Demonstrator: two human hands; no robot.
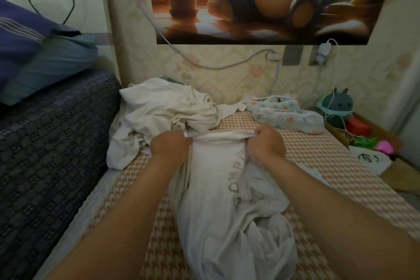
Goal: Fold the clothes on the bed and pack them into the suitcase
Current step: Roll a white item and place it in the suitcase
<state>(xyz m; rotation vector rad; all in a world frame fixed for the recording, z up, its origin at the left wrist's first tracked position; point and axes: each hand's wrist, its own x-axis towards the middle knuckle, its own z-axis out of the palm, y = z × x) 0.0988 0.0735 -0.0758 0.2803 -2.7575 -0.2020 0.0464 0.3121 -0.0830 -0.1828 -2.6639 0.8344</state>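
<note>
The white shirt (222,188) lies lengthwise down the middle of the bed (329,166), bunched and creased, with grey printed lettering on its upper side. Its far edge is pulled into a taut band between the two hands. The left hand (169,145) pinches the left end of that band with curled fingers, and the right hand (268,143) grips the right end the same way.

The cloth looks thin, light and limp. It will likely sag and crumple wherever it is not held, and it should slide easily over the checked sheet. It is not fragile. The best hold seems to be at the corners of an edge or at the seams, with both hands, so it can be drawn flat before folding. The crumpled near end probably needs smoothing first.

A heap of white clothes (163,111) sits just beyond the left hand, toward the bed's far left corner. A pale patterned garment (288,116) lies near the far right corner. A dark checked blanket (52,143) runs along the left edge. No suitcase is in view.
</note>
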